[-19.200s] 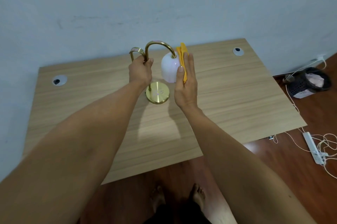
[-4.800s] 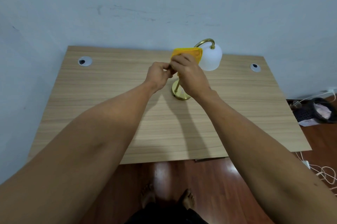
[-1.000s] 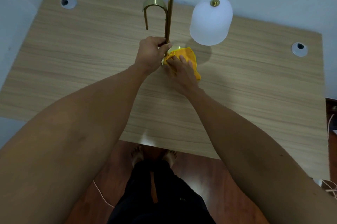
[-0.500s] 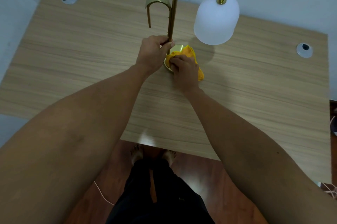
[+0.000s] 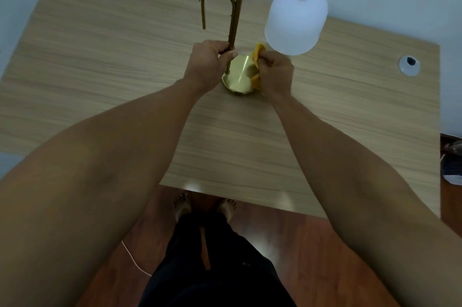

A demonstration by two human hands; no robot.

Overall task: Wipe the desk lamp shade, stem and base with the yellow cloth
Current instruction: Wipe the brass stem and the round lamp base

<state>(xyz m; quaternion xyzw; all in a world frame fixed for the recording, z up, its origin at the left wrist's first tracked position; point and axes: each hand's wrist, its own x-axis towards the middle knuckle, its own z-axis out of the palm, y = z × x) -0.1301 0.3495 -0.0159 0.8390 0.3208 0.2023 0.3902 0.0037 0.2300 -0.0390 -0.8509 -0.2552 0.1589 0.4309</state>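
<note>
Left hand grips brass stem low, just above round base. Right hand clutches bunched yellow cloth against base's right edge. White shade hangs above right hand. Lamp stands on wooden desk; bare feet on floor below.

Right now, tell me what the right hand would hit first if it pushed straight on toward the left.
Probably the stem: the right hand, bunching the yellow cloth, would cross the base first. Depth is unclear.
</note>
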